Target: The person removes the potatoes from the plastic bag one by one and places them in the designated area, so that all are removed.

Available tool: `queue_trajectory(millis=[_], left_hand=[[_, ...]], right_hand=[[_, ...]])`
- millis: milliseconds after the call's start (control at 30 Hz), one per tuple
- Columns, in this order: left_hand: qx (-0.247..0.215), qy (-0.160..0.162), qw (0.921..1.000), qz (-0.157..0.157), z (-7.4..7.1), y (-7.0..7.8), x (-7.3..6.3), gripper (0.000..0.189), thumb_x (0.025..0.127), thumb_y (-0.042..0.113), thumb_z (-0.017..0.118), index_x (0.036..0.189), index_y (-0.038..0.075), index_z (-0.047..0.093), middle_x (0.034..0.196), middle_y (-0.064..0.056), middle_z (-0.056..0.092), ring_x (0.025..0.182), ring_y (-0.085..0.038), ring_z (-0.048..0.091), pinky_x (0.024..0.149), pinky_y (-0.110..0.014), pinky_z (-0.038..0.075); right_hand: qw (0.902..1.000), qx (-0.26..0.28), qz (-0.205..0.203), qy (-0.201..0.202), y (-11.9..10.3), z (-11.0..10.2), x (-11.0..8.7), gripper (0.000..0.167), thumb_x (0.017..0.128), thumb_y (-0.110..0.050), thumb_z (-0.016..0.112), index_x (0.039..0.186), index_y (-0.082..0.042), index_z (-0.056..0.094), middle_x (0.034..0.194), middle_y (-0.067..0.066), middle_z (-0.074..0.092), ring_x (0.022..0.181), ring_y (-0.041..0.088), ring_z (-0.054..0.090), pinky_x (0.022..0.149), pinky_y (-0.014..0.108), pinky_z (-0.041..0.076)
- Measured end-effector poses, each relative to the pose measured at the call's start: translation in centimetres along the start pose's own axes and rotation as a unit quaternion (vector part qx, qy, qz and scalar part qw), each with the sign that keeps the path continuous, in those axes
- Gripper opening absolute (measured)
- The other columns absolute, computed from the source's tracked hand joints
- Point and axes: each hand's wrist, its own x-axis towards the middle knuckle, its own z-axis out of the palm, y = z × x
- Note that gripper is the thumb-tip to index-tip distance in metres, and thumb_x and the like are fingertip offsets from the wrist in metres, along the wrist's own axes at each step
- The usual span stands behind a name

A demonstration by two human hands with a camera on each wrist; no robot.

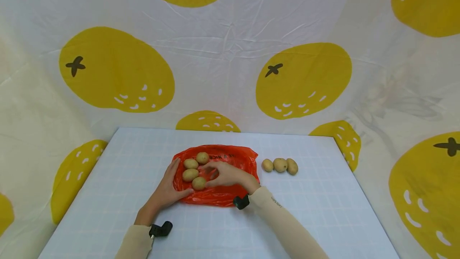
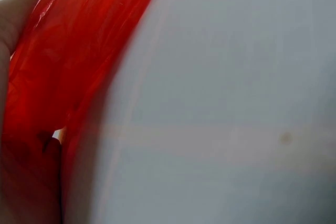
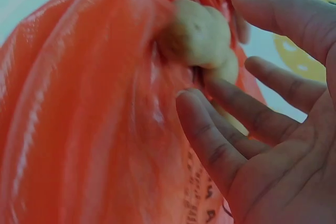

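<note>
A red plastic bag [image 1: 230,195] lies flat on the table in the head view. Grouped on its left part are several potatoes [image 1: 190,175]. My left hand [image 1: 168,189] rests at the bag's left edge, thumb and fingers spread wide around that side, the thumb near the front potato. Red plastic [image 2: 79,51] lies against this hand in the left wrist view. Reaching over the bag from the right, my right hand [image 1: 227,174] has its fingers parted beside the potatoes, and nothing sits in its palm. The right wrist view shows those spread fingers [image 3: 257,108] close to the clustered potatoes [image 3: 202,32].
To the right of the bag, three more potatoes [image 1: 280,165] lie in a row on the pale checked tablecloth [image 1: 316,211]. A white curtain with yellow fruit prints [image 1: 215,71] hangs behind the table and at both sides.
</note>
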Motion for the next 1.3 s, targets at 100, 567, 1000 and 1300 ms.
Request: queue_trajectory(millis=[100, 567, 1000, 1300], left_hand=[[0.002, 0.000, 1.0000, 0.001, 0.0, 0.0, 0.0, 0.122, 0.080, 0.052, 0.084, 0.166, 0.010, 0.008, 0.171, -0.020, 0.012, 0.154, -0.047, 0.019, 0.115, -0.075, 0.027], [0.000, -0.002, 1.0000, -0.006, -0.1, 0.3, -0.1, 0.122, 0.079, 0.053, 0.084, 0.166, 0.011, 0.009, 0.171, -0.019, 0.012, 0.154, -0.046, 0.019, 0.114, -0.075, 0.029], [-0.006, -0.003, 1.0000, -0.006, 0.0, 0.3, -0.1, 0.123, 0.079, 0.054, 0.084, 0.166, 0.012, 0.009, 0.171, -0.018, 0.012, 0.155, -0.046, 0.019, 0.115, -0.075, 0.028], [-0.005, -0.003, 1.0000, -0.006, -0.1, 0.4, -0.2, 0.122, 0.079, 0.052, 0.085, 0.166, 0.011, 0.010, 0.171, -0.019, 0.012, 0.155, -0.046, 0.019, 0.115, -0.074, 0.028]], right_hand=[[1.0000, -0.003, 0.006, -0.003, -0.1, 0.4, 0.3, 0.055, 0.094, -0.026, 0.076, 0.144, -0.014, 0.058, 0.140, 0.004, 0.064, 0.116, 0.021, 0.065, 0.092, 0.019, 0.055], [0.9996, -0.022, 0.019, 0.002, -0.2, 1.2, 0.8, 0.046, 0.094, -0.023, 0.077, 0.137, -0.012, 0.064, 0.132, 0.000, 0.066, 0.099, 0.007, 0.066, 0.087, 0.018, 0.055], [0.9994, -0.025, 0.018, 0.016, 0.0, 1.9, 1.1, 0.036, 0.093, -0.019, 0.077, 0.127, -0.014, 0.068, 0.121, -0.005, 0.069, 0.098, 0.007, 0.066, 0.087, 0.017, 0.055], [0.9992, -0.032, 0.019, 0.017, 0.0, 2.2, 1.5, 0.035, 0.093, -0.016, 0.077, 0.127, -0.014, 0.068, 0.119, -0.005, 0.069, 0.097, 0.005, 0.064, 0.086, 0.016, 0.055]])
